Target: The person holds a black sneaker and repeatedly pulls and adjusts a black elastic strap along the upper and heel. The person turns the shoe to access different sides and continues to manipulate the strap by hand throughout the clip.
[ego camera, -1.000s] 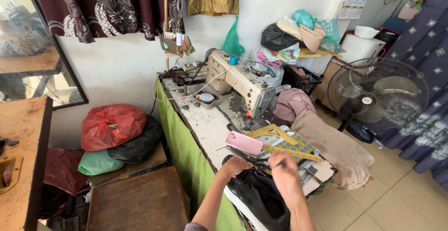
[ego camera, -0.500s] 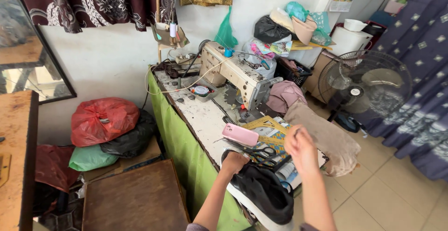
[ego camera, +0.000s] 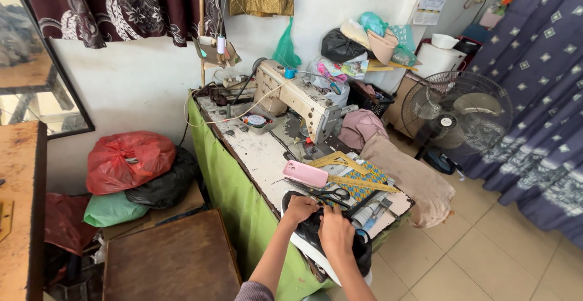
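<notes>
Single view from my head, angled down

It faces the sewing table [ego camera: 258,155] lengthwise toward the wall, my hands close below; I stand near its end, probably.

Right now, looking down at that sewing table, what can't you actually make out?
- Head view: the fingertips of the left hand and right hand are hidden, pressed into the black fabric, so their grip is unclear.
- The scissors are partly covered by the right hand.
- The fabric's lower part is hidden behind the right forearm.
- The sewing machine needle area is too small to read.
- The wooden bench is cut off by the left edge.
</notes>
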